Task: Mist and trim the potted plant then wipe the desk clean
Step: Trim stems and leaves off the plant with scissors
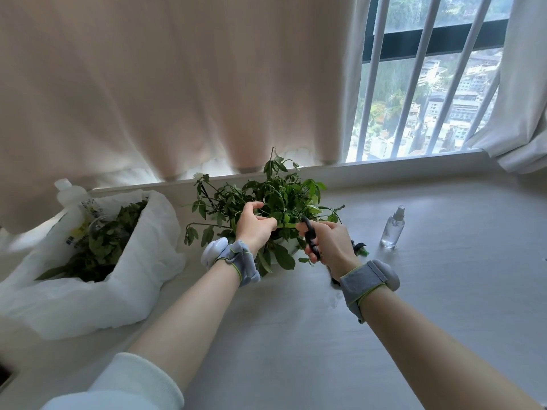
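Potted plant (281, 199) stands toward the far edge of the worktop (296, 335), roughly midway along it, and both forearms reach across to it from the near edge. Each wrist wears a grey band.

Just past the bands, the left grip (256, 229) pinches a pale green stem (288, 225) between thumb and fingertips at the near side of the foliage. The right grip (328, 244) is curled through the black handles of the scissors (310, 241). The two grips are close together, and the stem spans the short gap between them. Its long axis runs about parallel to the near edge. One end is held at the left, and the other reaches the scissors at the right.

The scissors stand across that line, handles toward the person and the working end pointing into the leaves. Foliage hides the blades, so I cannot tell how far they are parted. I judge that the cut falls just to the right of the left fingertips, with the right grip doing the work and the left keeping the stem in place.

Farther out, a small clear spray bottle (393, 229) stands upright, well to the right of the pot. At the left edge, a white bag (142, 276) holds a heap of cut leaves (103, 247).
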The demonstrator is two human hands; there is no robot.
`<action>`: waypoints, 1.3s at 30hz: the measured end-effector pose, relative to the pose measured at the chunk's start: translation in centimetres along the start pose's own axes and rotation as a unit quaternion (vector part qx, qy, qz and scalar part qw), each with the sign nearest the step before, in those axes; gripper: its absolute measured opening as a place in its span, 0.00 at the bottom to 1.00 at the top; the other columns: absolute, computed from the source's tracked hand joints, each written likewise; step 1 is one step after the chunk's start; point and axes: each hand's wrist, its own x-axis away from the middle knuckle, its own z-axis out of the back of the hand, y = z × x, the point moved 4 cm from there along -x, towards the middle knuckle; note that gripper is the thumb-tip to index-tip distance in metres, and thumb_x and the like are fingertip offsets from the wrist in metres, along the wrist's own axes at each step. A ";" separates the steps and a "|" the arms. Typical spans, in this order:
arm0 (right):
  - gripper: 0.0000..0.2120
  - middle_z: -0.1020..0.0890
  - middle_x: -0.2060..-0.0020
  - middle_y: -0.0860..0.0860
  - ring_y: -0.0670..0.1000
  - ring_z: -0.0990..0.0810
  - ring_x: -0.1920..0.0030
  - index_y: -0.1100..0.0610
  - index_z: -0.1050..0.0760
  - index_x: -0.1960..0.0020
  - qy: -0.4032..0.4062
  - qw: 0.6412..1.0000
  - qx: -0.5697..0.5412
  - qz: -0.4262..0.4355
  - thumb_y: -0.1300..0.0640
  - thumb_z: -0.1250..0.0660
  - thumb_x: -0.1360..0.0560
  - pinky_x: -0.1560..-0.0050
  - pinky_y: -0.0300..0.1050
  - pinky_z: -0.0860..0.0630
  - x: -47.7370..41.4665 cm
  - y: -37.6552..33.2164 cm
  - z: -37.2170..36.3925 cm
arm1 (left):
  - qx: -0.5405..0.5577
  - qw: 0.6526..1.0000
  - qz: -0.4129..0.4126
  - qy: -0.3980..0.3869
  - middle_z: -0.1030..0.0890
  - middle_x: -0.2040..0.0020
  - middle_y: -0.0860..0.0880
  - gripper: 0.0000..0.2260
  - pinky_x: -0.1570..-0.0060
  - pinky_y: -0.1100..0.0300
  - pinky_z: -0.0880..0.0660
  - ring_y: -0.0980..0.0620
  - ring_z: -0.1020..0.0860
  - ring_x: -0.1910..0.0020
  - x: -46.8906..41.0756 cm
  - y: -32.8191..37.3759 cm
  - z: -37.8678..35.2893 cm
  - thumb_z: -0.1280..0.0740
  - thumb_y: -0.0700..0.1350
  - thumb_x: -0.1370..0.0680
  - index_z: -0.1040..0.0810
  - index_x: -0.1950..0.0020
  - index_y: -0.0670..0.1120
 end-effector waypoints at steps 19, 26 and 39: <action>0.09 0.26 0.81 0.49 0.46 0.33 0.85 0.62 0.23 0.66 -0.055 0.995 0.008 -0.083 0.61 0.35 0.27 0.84 0.31 0.38 0.6 0.3 0.6 | -0.206 0.977 -0.052 0.002 0.17 0.56 0.42 0.05 0.51 0.49 0.20 0.42 0.18 0.55 1.4 -0.7 -0.2 0.31 0.36 0.29 0.22 0.60 0.46; 0.11 0.27 0.83 0.49 0.45 0.31 0.86 0.62 0.25 0.63 -0.093 0.983 -0.026 -0.155 0.59 0.37 0.23 0.86 0.30 0.38 0.7 0.8 0.1 | -0.153 0.987 -0.039 -0.015 0.17 0.53 0.43 0.11 0.49 0.48 0.20 0.41 0.19 0.51 0.8 -2.0 -0.9 0.30 0.40 0.29 0.20 0.47 0.45; 0.12 0.27 0.84 0.49 0.44 0.33 0.87 0.62 0.27 0.59 -0.122 0.980 -0.024 -0.155 0.60 0.43 0.20 0.87 0.31 0.39 0.9 0.4 -0.2 | -0.071 0.997 -0.022 0.010 0.17 0.54 0.44 0.03 0.47 0.49 0.21 0.44 0.19 0.51 0.4 -3.0 -1.7 0.30 0.42 0.27 0.19 0.54 0.46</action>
